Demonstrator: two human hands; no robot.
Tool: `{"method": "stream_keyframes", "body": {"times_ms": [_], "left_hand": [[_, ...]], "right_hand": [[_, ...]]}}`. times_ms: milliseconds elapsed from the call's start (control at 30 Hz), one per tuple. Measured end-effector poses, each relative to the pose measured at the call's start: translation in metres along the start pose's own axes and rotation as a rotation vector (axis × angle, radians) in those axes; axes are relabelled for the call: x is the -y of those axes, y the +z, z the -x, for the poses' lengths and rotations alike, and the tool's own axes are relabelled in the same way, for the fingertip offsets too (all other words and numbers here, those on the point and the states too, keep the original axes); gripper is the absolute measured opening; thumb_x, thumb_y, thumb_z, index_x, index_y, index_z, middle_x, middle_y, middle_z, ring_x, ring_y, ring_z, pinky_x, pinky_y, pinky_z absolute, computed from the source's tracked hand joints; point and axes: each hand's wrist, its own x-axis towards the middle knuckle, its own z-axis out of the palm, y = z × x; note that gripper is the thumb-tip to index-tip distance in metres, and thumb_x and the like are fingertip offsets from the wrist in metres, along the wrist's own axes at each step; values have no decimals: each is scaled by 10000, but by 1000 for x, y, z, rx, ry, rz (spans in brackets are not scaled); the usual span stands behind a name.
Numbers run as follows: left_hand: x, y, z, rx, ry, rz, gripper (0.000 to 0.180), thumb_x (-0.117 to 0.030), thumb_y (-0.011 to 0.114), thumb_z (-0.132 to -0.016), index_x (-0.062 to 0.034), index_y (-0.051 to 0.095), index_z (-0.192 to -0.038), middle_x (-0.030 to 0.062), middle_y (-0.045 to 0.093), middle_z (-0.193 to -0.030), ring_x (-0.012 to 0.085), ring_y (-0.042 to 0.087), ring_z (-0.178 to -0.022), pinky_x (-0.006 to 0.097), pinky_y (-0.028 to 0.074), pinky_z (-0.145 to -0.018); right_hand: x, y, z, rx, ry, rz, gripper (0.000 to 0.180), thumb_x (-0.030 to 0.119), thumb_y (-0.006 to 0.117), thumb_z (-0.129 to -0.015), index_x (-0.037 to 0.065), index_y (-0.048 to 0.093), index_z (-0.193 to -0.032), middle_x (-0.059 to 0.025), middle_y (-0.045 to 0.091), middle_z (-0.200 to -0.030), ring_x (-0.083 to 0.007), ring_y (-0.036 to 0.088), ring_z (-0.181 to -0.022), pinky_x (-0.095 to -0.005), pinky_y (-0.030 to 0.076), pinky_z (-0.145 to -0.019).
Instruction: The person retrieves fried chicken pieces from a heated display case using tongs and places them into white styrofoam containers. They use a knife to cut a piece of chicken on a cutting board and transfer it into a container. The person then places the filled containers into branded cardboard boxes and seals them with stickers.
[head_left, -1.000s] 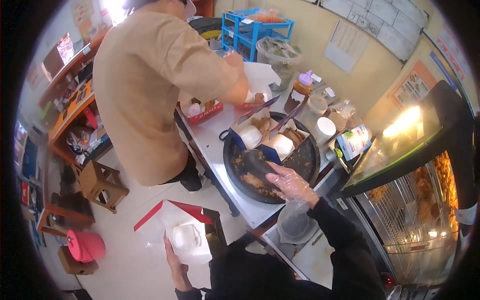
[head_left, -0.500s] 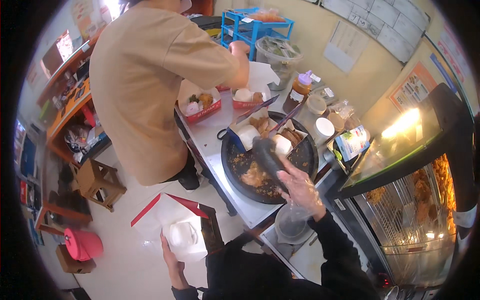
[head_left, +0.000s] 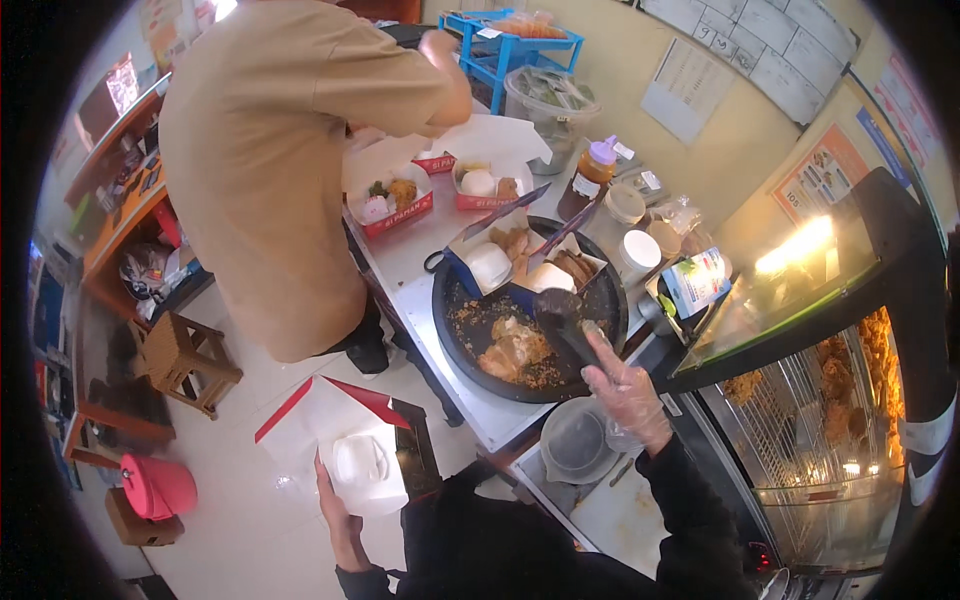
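My left hand (head_left: 337, 520) grips the side of an open red-and-white takeaway box (head_left: 385, 490), which carries a molded mound of white rice (head_left: 360, 461). In a clear plastic glove, my right hand (head_left: 630, 400) is closed round a dark pestle (head_left: 568, 330). The pestle tilts over the right part of a wide black mortar (head_left: 462, 372). Crushed fried chicken (head_left: 513, 350) and crumbs lie in the mortar. Two small dark-blue boxes with rice and pieces of food, one of them a blue box (head_left: 487, 270), stand on its far side.
A co-worker in a tan shirt (head_left: 260, 190) stands at the far left of the counter, beside filled red boxes (head_left: 398, 215). A sauce bottle (head_left: 588, 180) and lidded tubs stand behind the mortar. A heated display case (head_left: 800, 400) borders the right; a clear bowl (head_left: 578, 440) sits nearer.
My right hand has shifted slightly right and nearer me, swinging the pestle off the chicken, which now shows more fully. The co-worker's forearm has moved left and up. My left hand still holds the box.
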Motion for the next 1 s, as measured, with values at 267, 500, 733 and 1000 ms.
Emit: {"method": "stream_keyframes", "body": {"times_ms": [267, 500, 733, 1000], "left_hand": [[-4, 11, -8, 92, -41, -17, 547, -417, 311, -1078, -103, 308, -1526, 95, 477, -1451, 252, 501, -1307, 391, 428, -1082], [6, -1, -7, 62, -15, -19, 567, -439, 310, -1075, -114, 284, -1539, 97, 446, -1478, 257, 464, -1343, 395, 394, -1113], [1, 0, -5, 92, 6, -55, 586, -453, 298, -1076, -130, 224, -1559, 89, 402, -1511, 258, 428, -1370, 402, 376, -1126], [10, -15, 2, 48, -11, -77, 567, -440, 284, -1082, -135, 233, -1557, 82, 413, -1500, 254, 441, -1355, 394, 395, -1108]], "right_hand": [[-27, -10, 13, 47, -48, 112, 557, 276, 614, -948, 178, 434, -1466, -184, 573, -1342, -396, 623, -1083, -436, 520, -880], [-55, -31, 21, -55, -16, 846, 584, 313, 680, -903, 281, 453, -1441, -121, 653, -770, -327, 659, -637, -452, 522, -576], [-79, -14, 2, -111, -21, 951, 552, 236, 661, -890, 215, 492, -1415, -114, 609, -902, -287, 633, -793, -427, 525, -680], [11, 82, -41, 53, 124, 362, 890, 527, 747, -744, 94, 441, -1459, -195, 530, -1319, -420, 492, -1205, -522, 410, -1014]]}}
